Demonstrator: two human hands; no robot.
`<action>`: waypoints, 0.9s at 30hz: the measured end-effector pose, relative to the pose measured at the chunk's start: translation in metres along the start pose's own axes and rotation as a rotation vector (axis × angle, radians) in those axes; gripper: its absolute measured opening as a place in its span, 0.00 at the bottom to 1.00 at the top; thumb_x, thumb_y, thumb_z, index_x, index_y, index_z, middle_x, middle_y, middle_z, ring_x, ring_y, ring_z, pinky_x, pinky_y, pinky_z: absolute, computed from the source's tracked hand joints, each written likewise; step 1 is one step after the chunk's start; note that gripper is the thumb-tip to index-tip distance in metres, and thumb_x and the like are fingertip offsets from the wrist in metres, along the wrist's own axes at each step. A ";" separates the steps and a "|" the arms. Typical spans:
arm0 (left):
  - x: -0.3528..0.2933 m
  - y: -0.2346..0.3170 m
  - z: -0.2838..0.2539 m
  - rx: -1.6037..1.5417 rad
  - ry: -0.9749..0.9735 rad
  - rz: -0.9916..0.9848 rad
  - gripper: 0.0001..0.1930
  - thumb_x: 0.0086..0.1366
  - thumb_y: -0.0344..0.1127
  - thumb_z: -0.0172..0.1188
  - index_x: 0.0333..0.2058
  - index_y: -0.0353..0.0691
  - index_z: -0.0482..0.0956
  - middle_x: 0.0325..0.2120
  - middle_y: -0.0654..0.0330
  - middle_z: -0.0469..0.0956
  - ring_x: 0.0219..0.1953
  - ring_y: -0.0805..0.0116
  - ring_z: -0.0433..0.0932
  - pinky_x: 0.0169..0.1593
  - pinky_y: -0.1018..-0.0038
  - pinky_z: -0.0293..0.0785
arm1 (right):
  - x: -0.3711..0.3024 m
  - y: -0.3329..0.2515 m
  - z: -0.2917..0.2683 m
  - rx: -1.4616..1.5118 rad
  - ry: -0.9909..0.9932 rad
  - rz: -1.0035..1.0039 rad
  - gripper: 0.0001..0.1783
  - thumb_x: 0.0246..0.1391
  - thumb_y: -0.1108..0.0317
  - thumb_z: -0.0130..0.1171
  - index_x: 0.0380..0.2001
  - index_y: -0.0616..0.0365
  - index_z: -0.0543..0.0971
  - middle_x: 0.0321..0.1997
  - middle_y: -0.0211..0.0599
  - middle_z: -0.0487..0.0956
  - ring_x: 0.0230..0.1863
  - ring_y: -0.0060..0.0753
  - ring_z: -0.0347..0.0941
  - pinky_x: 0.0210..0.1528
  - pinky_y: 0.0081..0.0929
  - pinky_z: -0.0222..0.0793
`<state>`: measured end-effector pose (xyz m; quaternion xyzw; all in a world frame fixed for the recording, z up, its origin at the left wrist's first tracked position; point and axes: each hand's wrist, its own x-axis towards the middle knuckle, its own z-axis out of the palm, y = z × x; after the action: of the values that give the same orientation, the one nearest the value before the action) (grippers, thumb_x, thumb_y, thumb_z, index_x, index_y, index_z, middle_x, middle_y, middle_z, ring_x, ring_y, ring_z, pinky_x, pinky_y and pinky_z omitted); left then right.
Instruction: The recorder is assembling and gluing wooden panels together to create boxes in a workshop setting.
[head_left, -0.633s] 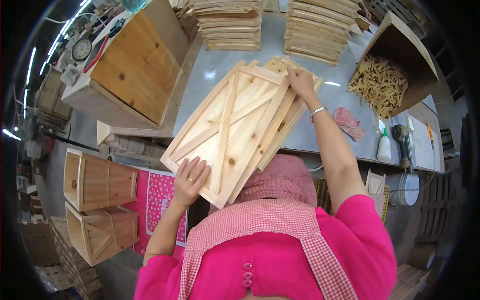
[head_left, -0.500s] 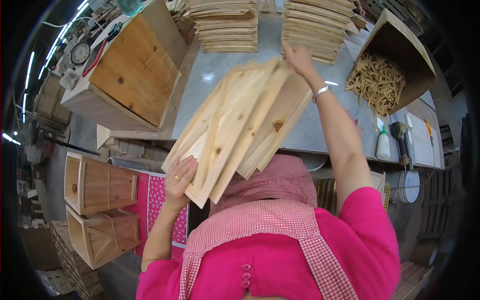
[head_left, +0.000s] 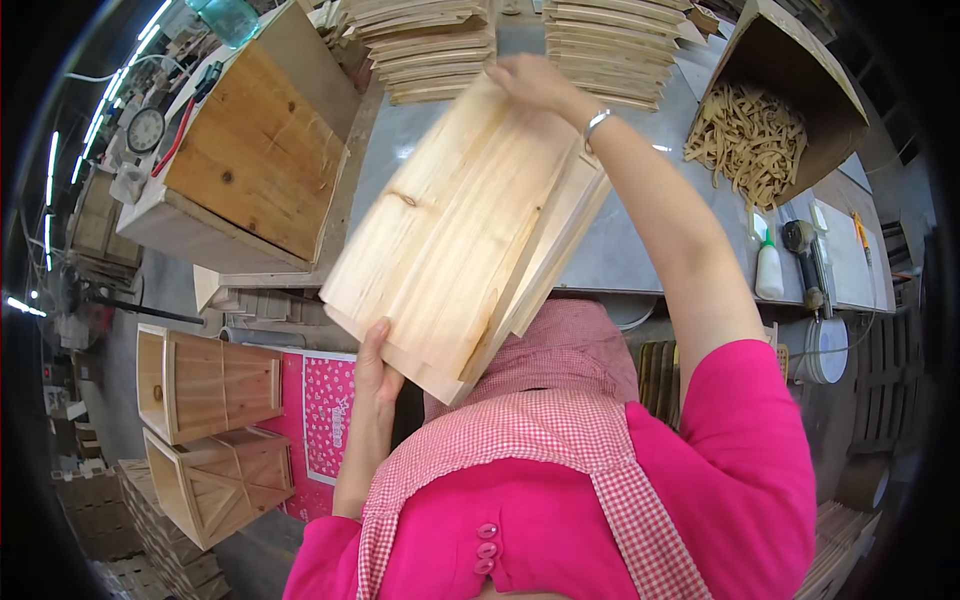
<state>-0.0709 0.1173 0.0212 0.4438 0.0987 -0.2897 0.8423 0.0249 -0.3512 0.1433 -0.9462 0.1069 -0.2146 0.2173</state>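
A few flat, tapered wooden panels [head_left: 440, 220] lie loosely together between my hands, tilted above the front of the grey table [head_left: 610, 240]. Their uppermost face is smooth pale board with a knot. At the near left edge, my left hand [head_left: 378, 372] has its thumb on top and its fingers mostly hidden beneath. My right hand [head_left: 535, 82] is closed over the far end, wrist bent, a bracelet on it. Beyond are a left stack of wooden panels [head_left: 430, 55] and a right stack of panels [head_left: 605, 55].
A cardboard box [head_left: 835, 120] of tan rubber bands [head_left: 750, 140] lies at the right, near a white glue bottle [head_left: 768, 272]. A large wooden box [head_left: 260, 150] stands at the left, with red-handled pliers [head_left: 178, 140] on it. Two tapered wooden planters [head_left: 225, 385] sit lower left.
The braced face that was uppermost has given way to a smooth one. My right hand has moved left to the far end; my left hand now grips with its thumb on top.
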 end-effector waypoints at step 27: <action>-0.042 0.018 -0.013 0.149 0.215 -0.101 0.33 0.68 0.37 0.61 0.66 0.34 0.58 0.59 0.45 0.70 0.59 0.51 0.73 0.60 0.55 0.74 | -0.145 0.001 0.047 -0.102 0.008 0.300 0.30 0.55 0.45 0.58 0.45 0.64 0.81 0.49 0.60 0.79 0.56 0.58 0.72 0.58 0.49 0.63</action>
<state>-0.0934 0.1522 0.0434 0.5279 0.1891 -0.2889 0.7760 -0.0820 -0.2922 0.0519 -0.9286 0.2588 -0.1777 0.1980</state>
